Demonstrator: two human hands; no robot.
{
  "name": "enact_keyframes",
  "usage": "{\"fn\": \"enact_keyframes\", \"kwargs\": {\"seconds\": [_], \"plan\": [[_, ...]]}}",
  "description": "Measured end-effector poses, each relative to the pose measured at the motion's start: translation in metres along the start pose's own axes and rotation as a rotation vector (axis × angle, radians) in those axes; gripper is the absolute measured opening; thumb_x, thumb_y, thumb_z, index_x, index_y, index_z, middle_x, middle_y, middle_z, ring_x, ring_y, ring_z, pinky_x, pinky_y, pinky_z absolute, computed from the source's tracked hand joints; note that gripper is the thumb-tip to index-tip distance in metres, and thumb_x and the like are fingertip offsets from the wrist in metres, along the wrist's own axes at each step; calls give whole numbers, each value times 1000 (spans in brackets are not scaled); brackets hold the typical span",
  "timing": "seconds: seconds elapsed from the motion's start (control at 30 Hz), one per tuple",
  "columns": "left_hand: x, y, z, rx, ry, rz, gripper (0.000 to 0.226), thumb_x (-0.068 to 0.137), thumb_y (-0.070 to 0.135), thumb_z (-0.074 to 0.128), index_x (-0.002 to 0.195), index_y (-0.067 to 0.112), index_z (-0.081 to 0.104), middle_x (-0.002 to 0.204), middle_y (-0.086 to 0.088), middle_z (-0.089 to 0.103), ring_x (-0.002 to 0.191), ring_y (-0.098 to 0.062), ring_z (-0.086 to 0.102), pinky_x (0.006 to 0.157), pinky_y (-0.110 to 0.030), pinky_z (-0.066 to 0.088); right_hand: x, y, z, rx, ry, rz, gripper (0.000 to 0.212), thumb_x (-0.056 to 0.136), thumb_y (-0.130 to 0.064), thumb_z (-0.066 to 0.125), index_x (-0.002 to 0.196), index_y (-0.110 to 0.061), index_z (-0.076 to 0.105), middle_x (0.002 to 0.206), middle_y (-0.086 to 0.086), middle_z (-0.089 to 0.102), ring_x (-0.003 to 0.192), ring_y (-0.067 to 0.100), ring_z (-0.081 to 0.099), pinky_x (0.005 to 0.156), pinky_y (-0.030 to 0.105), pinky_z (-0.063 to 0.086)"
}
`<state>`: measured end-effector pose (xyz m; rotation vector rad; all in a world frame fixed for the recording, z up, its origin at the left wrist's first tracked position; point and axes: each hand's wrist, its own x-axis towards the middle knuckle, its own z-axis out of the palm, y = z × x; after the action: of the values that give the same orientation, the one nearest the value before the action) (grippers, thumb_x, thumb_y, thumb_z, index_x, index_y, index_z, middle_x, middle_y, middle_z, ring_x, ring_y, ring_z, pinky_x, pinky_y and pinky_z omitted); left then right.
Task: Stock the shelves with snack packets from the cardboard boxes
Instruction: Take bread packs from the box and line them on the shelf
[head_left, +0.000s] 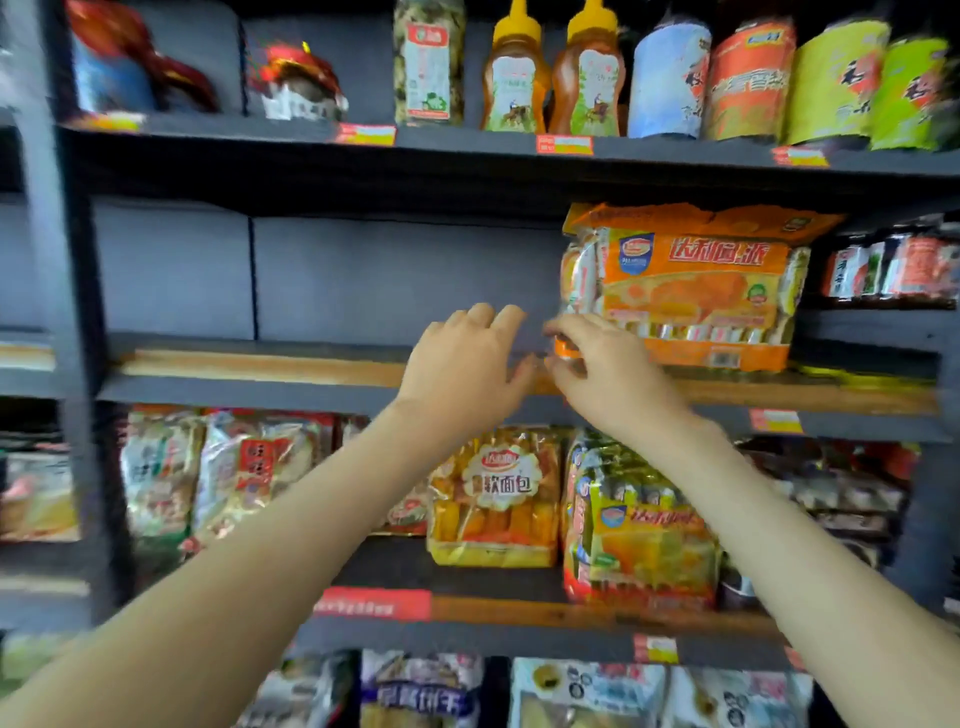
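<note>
A large orange snack pack stands on the right part of the middle shelf. My right hand reaches up to its lower left corner, and the thumb and fingertips pinch that corner. Just to its left, my left hand hovers over the shelf's front edge with relaxed, slightly bent fingers and holds nothing. The left and middle stretch of this shelf holds no goods. No cardboard box is in view.
The top shelf holds honey bottles, a jar and coloured canisters. Below my arms stand a yellow bread pack, another orange-yellow pack and clear bags. Dark packets fill the section to the right.
</note>
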<state>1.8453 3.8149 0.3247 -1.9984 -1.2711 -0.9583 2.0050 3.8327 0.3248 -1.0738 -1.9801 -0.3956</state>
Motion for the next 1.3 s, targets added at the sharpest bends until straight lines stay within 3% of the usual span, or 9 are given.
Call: {"fn": "enact_keyframes", "kwargs": {"seconds": [0.17, 0.3, 0.47, 0.7, 0.8, 0.93, 1.03, 1.17, 1.3], "plan": [[-109, -37, -42, -1, -30, -135, 44, 83, 38, 44, 109, 9, 63, 93, -12, 65, 79, -37, 64, 62, -38, 51, -45, -84, 35, 215, -45, -78, 26, 89, -13, 61, 116, -13, 62, 112, 6, 63, 105, 27, 59, 88, 43, 48], [-200, -79, -93, 135, -99, -256, 32, 87, 26, 59, 112, 6, 62, 95, -12, 64, 79, -35, 62, 58, -28, 38, -68, -162, 69, 322, -162, -166, 25, 91, -12, 57, 116, -13, 62, 115, 4, 62, 105, 25, 58, 82, 34, 44], [-326, -142, -163, 269, -230, -487, 40, 96, 29, 53, 133, 13, 51, 122, -8, 58, 102, -30, 58, 71, -33, 44, -93, -275, 129, 506, -354, -303, 30, 96, -18, 53, 126, -16, 56, 128, 3, 56, 113, 24, 56, 88, 36, 46], [-510, -231, -272, 505, -441, -873, 46, 98, 33, 47, 141, 18, 41, 135, -4, 50, 117, -28, 53, 87, -35, 44, -123, -485, 237, 631, -566, -519, 35, 98, -23, 51, 133, -19, 50, 132, 0, 51, 111, 21, 55, 80, 29, 46], [-592, -275, -315, 547, -482, -972, 41, 87, 30, 50, 121, 11, 61, 107, -12, 64, 91, -36, 65, 69, -40, 55, -141, -581, 282, 710, -639, -586, 34, 97, -19, 52, 131, -15, 51, 128, 5, 52, 118, 24, 49, 88, 30, 41], [-687, -330, -342, 608, -582, -1081, 43, 75, 35, 38, 100, 14, 68, 79, -4, 63, 62, -26, 65, 47, -29, 51, -168, -682, 350, 726, -779, -607, 39, 97, -19, 53, 135, -14, 48, 133, 4, 50, 121, 23, 49, 91, 30, 40], [-729, -370, -338, 535, -639, -1165, 36, 78, 33, 46, 100, 13, 67, 85, -6, 63, 69, -29, 66, 52, -33, 53, -185, -732, 406, 723, -899, -581, 38, 96, -17, 54, 134, -13, 49, 131, 6, 50, 123, 24, 46, 94, 30, 37], [-759, -431, -314, 413, -703, -1290, 39, 93, 26, 50, 129, 11, 53, 123, -9, 57, 108, -33, 58, 83, -39, 48, -198, -774, 495, 677, -1015, -509, 38, 93, -13, 55, 130, -10, 52, 128, 9, 54, 120, 28, 50, 97, 35, 40], [-805, -507, -275, 350, -717, -1362, 42, 95, 28, 46, 133, 12, 51, 122, -9, 57, 108, -32, 58, 83, -38, 48, -200, -808, 602, 603, -1155, -446, 41, 93, -15, 56, 133, -10, 49, 135, 10, 50, 125, 26, 47, 102, 35, 39]]}}
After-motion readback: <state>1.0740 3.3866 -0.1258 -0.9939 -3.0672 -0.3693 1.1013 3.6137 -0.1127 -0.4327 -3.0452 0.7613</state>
